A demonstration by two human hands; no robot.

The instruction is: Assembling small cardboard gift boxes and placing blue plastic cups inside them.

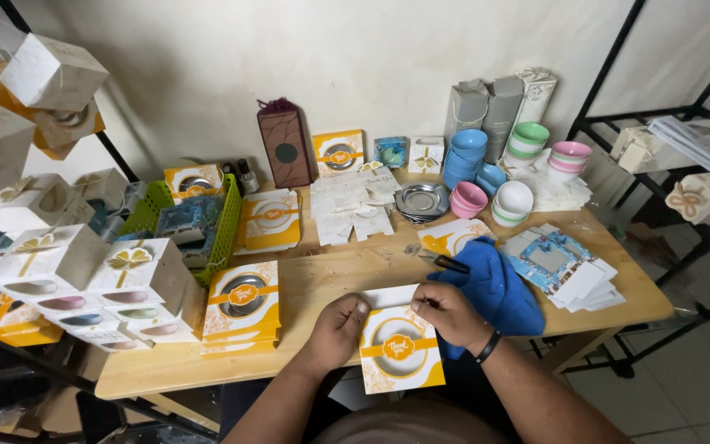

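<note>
Both hands meet on an orange-and-white gift box (400,349) that lies flat at the near edge of the wooden bench (610,288), its round window facing up. The left hand (338,329) pins the box's left top corner, fingers curled down onto the card, seemingly to keep it from sliding. The right hand (445,312) has its fingers pinched narrow on the white top flap, as if folding or tucking it. Just right of the box a blue cloth (495,288) lies bunched, a dark pen-like tool (451,264) resting at its edge. Left of the box sits a stack of matching boxes (242,308), kept within reach. Behind it, stacked coloured bowls (486,181) stand near a plain pale wall
</note>
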